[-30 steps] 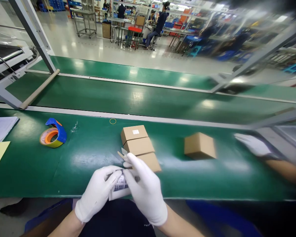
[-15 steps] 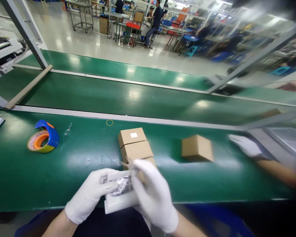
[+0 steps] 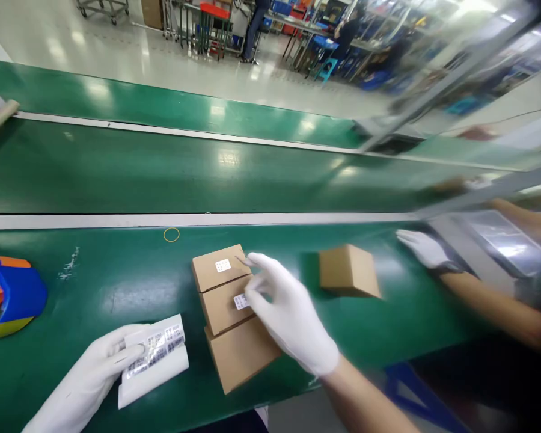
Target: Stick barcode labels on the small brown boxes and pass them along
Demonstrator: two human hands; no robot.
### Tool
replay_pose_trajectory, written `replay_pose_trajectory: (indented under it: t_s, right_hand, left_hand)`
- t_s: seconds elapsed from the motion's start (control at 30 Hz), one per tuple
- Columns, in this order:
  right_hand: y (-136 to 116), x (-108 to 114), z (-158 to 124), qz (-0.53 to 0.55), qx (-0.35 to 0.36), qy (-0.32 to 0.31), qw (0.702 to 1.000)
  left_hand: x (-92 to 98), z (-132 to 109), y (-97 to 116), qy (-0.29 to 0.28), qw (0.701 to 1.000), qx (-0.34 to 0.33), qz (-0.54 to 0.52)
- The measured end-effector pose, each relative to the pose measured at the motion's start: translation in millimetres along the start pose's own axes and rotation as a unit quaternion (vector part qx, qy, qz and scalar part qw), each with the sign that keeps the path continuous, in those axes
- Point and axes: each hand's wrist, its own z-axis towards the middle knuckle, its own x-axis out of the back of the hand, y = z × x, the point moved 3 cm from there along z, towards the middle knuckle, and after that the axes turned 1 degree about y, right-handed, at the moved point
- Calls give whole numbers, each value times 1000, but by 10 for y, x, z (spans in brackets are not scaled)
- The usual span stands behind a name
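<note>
Three small brown cardboard boxes lie in a row on the green belt: the far box (image 3: 219, 266) carries a white label, the middle box (image 3: 225, 305) has a small white label (image 3: 240, 301) at its right edge, and the near box (image 3: 240, 353) is bare. My right hand (image 3: 285, 307), in a white glove, rests over the middle box with thumb and forefinger pinched at that label. My left hand (image 3: 86, 373), also gloved, holds a white sheet of printed labels (image 3: 153, 358) just left of the boxes.
A fourth brown box (image 3: 348, 270) sits to the right, near another person's gloved hand (image 3: 424, 248) and forearm. A blue and orange tape dispenser (image 3: 6, 294) lies at the left edge. A thin yellow ring (image 3: 171, 234) lies near the belt's grey rail.
My hands have parted: the right moved forward from the label sheet onto the middle box, where a label now shows. The left drew the sheet leftward. The view tilted down and right.
</note>
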Motion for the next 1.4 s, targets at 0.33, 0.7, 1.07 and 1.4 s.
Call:
replay_pose_trajectory:
  t_s: [0.33,0.7,1.07,1.4]
  right_hand:
    - [33,-61,19,-9,6,3,1000]
    - [-90,-222,-19,-108,57,2,993]
    - [140,343,-267,-147,-17,83,986]
    - [5,-7,-566,-23,-56,-82,995]
  left_hand:
    - [102,94,27,23,999,46,-2]
    - [35,82,84,22,998,53,-11]
    - [115,88,-19,12,999,-6,-32]
    - [103,98,10,40,998,-37,-23]
